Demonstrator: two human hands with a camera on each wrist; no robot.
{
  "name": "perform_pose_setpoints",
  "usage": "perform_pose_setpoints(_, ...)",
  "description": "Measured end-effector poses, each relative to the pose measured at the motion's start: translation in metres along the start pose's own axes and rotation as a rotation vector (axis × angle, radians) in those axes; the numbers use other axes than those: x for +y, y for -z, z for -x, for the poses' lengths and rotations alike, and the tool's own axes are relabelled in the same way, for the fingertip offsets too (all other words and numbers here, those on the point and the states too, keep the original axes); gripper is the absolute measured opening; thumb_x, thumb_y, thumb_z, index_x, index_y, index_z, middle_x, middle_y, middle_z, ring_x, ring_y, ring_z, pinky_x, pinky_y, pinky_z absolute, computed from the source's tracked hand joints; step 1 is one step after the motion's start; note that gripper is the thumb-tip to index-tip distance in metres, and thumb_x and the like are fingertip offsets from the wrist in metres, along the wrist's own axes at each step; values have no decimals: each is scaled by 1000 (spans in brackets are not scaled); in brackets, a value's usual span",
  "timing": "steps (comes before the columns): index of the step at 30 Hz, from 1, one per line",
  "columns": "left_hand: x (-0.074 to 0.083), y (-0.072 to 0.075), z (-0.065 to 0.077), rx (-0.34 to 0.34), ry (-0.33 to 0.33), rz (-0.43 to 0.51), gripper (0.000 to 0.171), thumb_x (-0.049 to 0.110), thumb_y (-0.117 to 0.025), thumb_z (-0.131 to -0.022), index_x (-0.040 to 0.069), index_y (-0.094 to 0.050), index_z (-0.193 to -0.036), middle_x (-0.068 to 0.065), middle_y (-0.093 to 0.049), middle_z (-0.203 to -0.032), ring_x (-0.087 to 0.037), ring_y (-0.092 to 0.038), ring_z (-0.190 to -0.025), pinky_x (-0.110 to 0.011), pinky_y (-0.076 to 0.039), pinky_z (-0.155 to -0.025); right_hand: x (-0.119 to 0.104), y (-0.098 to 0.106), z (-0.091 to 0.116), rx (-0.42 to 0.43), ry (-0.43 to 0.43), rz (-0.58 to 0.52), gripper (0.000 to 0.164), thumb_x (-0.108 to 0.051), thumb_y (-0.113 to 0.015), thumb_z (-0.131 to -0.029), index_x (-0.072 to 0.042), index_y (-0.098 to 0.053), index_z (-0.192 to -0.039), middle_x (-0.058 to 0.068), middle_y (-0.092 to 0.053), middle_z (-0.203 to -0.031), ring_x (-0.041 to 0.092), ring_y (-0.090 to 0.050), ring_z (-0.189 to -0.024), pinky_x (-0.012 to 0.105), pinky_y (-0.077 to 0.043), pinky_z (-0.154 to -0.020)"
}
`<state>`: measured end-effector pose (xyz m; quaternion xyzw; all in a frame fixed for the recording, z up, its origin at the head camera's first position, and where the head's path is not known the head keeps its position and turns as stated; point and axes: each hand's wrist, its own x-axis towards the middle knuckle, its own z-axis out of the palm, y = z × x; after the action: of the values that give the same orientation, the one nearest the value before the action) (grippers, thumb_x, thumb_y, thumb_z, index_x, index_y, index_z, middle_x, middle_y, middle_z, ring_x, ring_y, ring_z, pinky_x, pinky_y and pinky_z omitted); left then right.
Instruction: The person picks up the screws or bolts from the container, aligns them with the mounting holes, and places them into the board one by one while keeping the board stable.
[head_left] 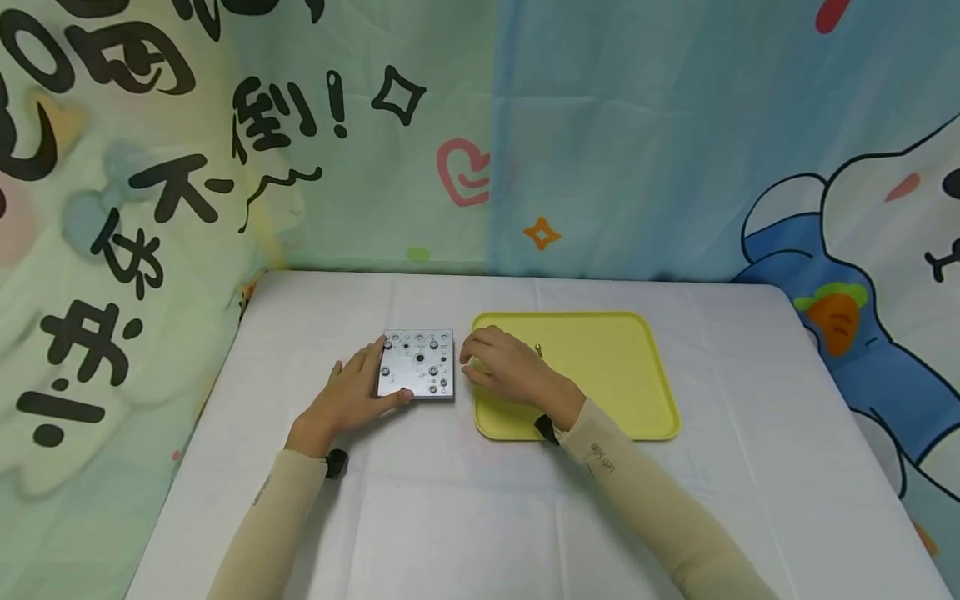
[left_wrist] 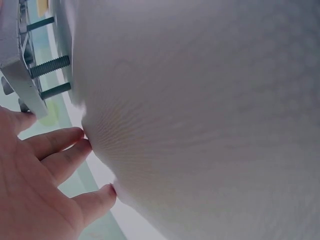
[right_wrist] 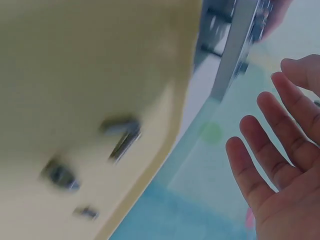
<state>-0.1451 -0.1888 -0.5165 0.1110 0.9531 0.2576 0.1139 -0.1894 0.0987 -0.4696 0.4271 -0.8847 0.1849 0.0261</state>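
My left hand (head_left: pixel 351 393) holds a square silver metal plate (head_left: pixel 405 375), fingers along its left edge and thumb at the front. Several screw heads dot the plate's top; in the left wrist view, threaded screws (left_wrist: pixel 50 66) stick out beneath it. Some left fingers (left_wrist: pixel 62 157) touch the white cloth. Between the plate and the yellow tray (head_left: pixel 600 375), over the tray's left rim, hovers my right hand (head_left: pixel 502 362). Its fingers are loosely bent, with nothing visible between them in the right wrist view. Small blurred metal pieces (right_wrist: pixel 125 142) lie in the tray.
A white cloth (head_left: pixel 450 517) covers the table. Printed curtains (head_left: pixel 622 167) hang behind the table and along its left side. Dark straps (head_left: pixel 336 463) sit at both wrists, below beige sleeves (head_left: pixel 660 517).
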Motion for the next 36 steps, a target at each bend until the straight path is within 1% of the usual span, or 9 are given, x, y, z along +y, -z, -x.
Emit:
perform_pose_setpoints(4,1,1,0,3,-4,4,114,77,-57,-84,11,-5,-162,-24,-27,-158,-37,-25,-147,-63,-10,-117,17,9,13,-5,-80,-29,7,-12,-70,-95,-7,-70,-99,8,-64,-106,29,-58,-107,41,-49,-93)
perform_pose_setpoints(10,2,2,1,-2,2,5,113,75,-59,-85,11,-5,-162,-25,-26,-158,-38,-24,-147,-63,-10,-117,43,15,29,-59,-205,-85,14,-14,-66,-98,-5,-70,-107,10,-63,-113,30,-57,-112,44,-48,-98)
perform_pose_setpoints(17,1,1,1,1,1,5,114,77,-57,-84,12,-5,-162,-24,-27,-158,-37,-24,-147,-62,-10,-117,56,12,38,-106,-255,-112,17,-14,-65,-99,-3,-70,-111,12,-63,-114,32,-56,-110,46,-47,-97)
perform_pose_setpoints(20,2,1,1,1,-1,8,113,76,-57,-85,11,-6,-162,-25,-27,-158,-38,-24,-147,-62,-9,-117,60,10,38,-123,-252,-114,18,-15,-65,-99,-3,-70,-112,12,-63,-114,32,-56,-109,46,-47,-96)
perform_pose_setpoints(25,3,1,1,-1,-2,11,113,75,-58,-85,11,-6,-162,-25,-27,-158,-39,-24,-147,-62,-10,-117,62,5,34,-145,-198,-94,15,-14,-65,-99,-7,-72,-110,9,-63,-111,29,-57,-105,44,-47,-94)
perform_pose_setpoints(31,3,1,1,0,4,8,113,75,-59,-85,11,-5,-162,-25,-26,-158,-39,-24,-147,-62,-9,-117,62,-1,26,-173,-164,-9,9,-13,-68,-97,-12,-75,-102,8,-64,-110,29,-57,-105,46,-48,-91)
perform_pose_setpoints(33,2,1,1,-1,5,5,113,74,-59,-85,11,-6,-162,-25,-27,-158,-38,-24,-147,-62,-9,-117,61,-2,25,-180,-158,17,8,-13,-69,-96,-12,-75,-101,9,-64,-110,30,-57,-105,46,-49,-88)
perform_pose_setpoints(36,2,1,0,1,2,-1,113,74,-59,-85,10,-6,-162,-25,-28,-158,-39,-25,-146,-62,-10,-117,61,-4,23,-170,-132,54,6,-14,-71,-94,-11,-75,-99,9,-65,-107,31,-58,-102,44,-51,-84)
